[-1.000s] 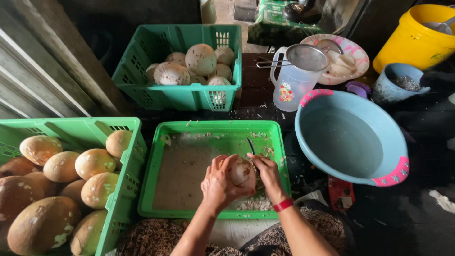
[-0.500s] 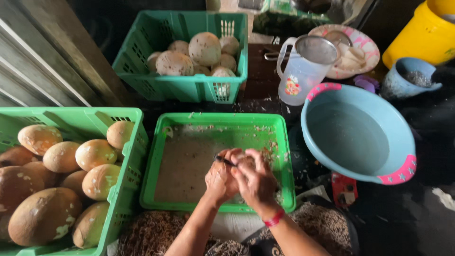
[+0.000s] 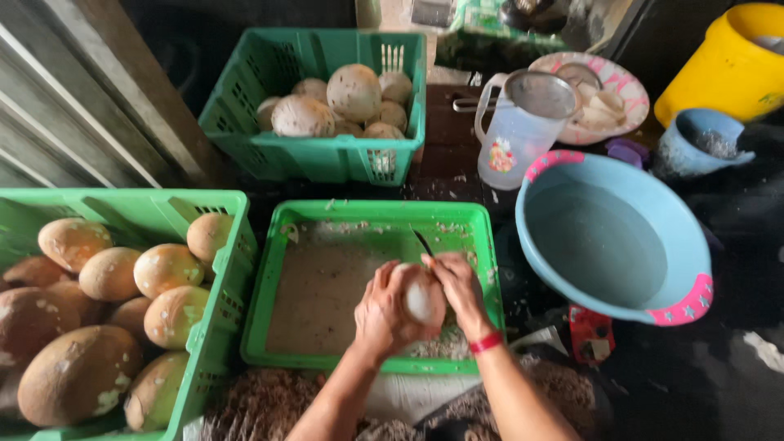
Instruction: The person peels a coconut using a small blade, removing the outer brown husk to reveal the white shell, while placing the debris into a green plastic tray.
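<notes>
The blue basin (image 3: 612, 245) sits at your right, the crate of brown coconuts (image 3: 98, 302) at your left, and a second crate of paler, peeled coconuts (image 3: 343, 106) stands at the far side. Between them, right in front of you, is the shallow green tray (image 3: 367, 216), its floor littered with shavings.

Over the near right corner of that tray you hold the coconut (image 3: 418, 300), partly pared to white. Your left hand (image 3: 384, 314) is wrapped around its left side, fingers clenched on the shell, and your right hand (image 3: 457, 290) is closed on a knife (image 3: 423, 242) whose dark blade points away from you, just above the nut.

To pare well, keep the nut cradled deep in your left palm so it cannot roll, and keep those left fingertips behind the blade's path. Judging by the white patch, take thin strokes along the brown edge beside it, turning the nut a little after each one. Stay above the tray so the shavings fall inside its rim, not onto the dark ground beside the clear jug (image 3: 523, 131).
</notes>
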